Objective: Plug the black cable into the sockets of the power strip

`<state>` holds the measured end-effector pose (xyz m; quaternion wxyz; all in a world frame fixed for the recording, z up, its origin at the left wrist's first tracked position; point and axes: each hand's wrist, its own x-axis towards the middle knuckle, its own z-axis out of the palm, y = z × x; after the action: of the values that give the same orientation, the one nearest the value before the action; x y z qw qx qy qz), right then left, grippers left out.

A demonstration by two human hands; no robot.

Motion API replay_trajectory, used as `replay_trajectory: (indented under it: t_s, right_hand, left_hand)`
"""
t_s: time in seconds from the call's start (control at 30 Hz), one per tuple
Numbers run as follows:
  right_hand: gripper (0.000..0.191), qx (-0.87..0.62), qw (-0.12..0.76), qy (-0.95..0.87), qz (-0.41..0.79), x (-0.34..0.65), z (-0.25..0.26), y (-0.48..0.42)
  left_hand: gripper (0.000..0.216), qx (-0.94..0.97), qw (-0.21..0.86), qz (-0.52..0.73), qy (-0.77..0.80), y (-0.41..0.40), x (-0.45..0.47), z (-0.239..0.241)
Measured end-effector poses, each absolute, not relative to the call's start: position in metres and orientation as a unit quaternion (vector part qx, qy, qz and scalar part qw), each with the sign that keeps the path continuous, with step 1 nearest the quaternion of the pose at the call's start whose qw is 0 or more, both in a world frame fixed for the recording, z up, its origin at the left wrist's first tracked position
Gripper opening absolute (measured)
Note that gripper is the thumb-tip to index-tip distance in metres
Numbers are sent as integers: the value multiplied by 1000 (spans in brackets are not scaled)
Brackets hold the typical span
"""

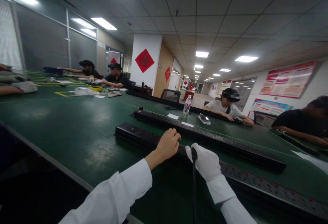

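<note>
A long black power strip with sockets and small red parts runs diagonally across the green table in front of me. Bare, my left hand bends its fingers over the strip near its middle and grips it there. My right hand, in a white knitted glove, is closed around a black plug at the strip. From that plug a black cord hangs toward me. The plug's front is hidden, so whether it sits in a socket cannot be told. Behind lies a second long black power strip, parallel to the first.
Beyond the strips stand a water bottle and a white handheld device, with paper slips nearby. Co-workers sit along the far side and both ends of the green table. A plastic bag lies at the far left.
</note>
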<state>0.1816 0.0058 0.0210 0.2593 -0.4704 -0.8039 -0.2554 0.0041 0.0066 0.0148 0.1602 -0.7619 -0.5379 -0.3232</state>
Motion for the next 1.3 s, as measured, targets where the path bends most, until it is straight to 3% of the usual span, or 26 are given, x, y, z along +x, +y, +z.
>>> replay_trajectory:
  t_s: [0.33, 0.57, 0.93, 1.13, 1.3]
  right_hand:
    - [37, -471, 259, -805, -252, 180, 23, 2]
    - [35, -491, 212, -813, -228, 183, 25, 0]
    - [53, -539, 164, -801, -203, 186, 31, 5]
    - [56, -575, 99, -802, -129, 186, 35, 11]
    - [56, -571, 117, -806, -101, 186, 40, 9]
  left_hand:
    - [14, -764, 187, -320, -528, 2, 9, 22]
    - [14, -786, 197, -300, -503, 0, 12, 24]
    - [12, -783, 244, -264, -507, 7, 17, 23]
    - [12, -835, 205, -198, -471, 14, 19, 13]
    - [15, -838, 222, -201, -455, 16, 20, 10]
